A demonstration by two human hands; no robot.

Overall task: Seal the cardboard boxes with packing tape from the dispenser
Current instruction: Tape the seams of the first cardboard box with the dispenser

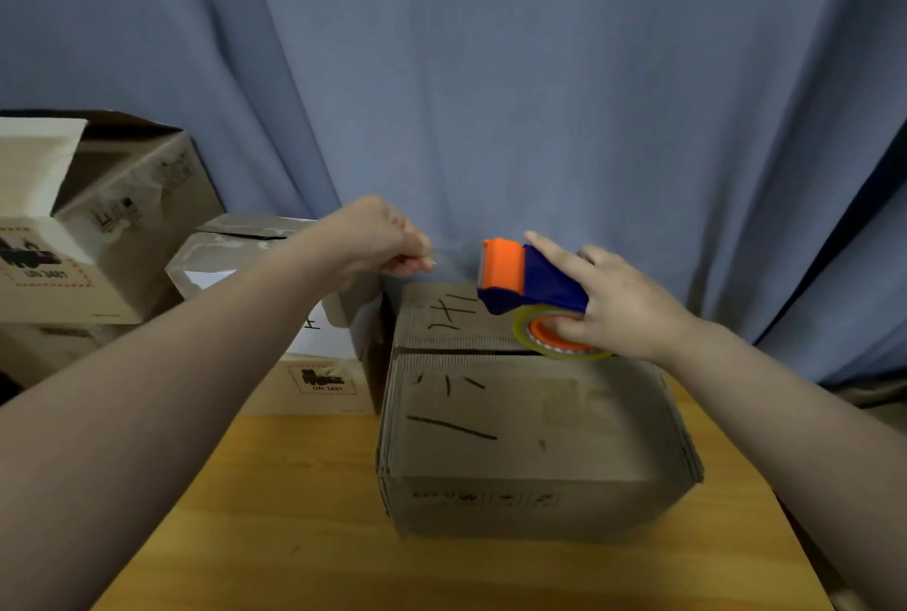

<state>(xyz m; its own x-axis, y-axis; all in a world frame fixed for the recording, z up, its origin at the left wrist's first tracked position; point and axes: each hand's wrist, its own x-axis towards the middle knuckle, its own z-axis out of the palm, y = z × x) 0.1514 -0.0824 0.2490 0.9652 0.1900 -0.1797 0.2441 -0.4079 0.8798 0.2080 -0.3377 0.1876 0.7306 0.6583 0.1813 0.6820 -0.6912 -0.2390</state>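
"Head view, near field: what does the worktop point(294, 537) carry?"

"One cardboard box point(535, 419), flaps folded shut, black marker strokes on top. The centre seam between the flaps is bare."

"Right hand point(613, 311), grip state?"

"Holding the tape dispenser point(530, 281). The index finger lies along the blue body and the other fingers sit at the orange core of the tape roll point(579, 355). The dispenser is over the far right part of the box top, roll just above the seam. Contact with the box cannot be determined."

"Left hand point(378, 237)?"

"Raised beyond the box's far left corner, grip narrow, fingertips pinching a faint clear tape strip point(456, 251) that leads towards the dispenser's orange head."

"Far field?"

"Left of the box is a labelled box point(314, 380) with taped flaps. Further left are stacked boxes point(98, 267), the top one open. A blue curtain point(540, 70) hangs behind everything."
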